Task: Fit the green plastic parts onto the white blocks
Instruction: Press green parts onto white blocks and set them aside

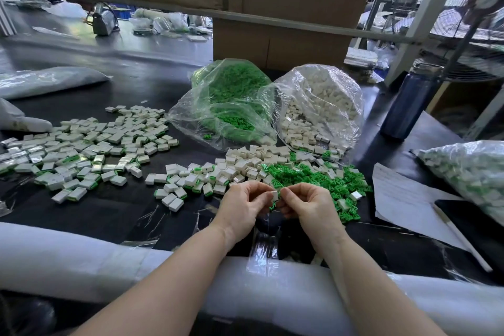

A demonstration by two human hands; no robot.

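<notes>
My left hand (242, 209) and my right hand (313, 207) meet above the black table, fingertips together. Between them sits a small white block (274, 195) with a green plastic part (273, 205) showing under it; both hands pinch this pair. Loose green parts (313, 176) lie in a heap just beyond my right hand. Bare white blocks (253, 157) are piled behind the hands. Blocks with green fitted (188, 185) lie to the left of my left hand.
A clear bag of green parts (234, 101) and a clear bag of white blocks (324, 106) lie open at the back. A wide spread of blocks (81, 144) covers the left. A dark bottle (409, 101), white paper (403, 199) and a filled bag (469, 169) are at right. White foam (81, 262) pads the near edge.
</notes>
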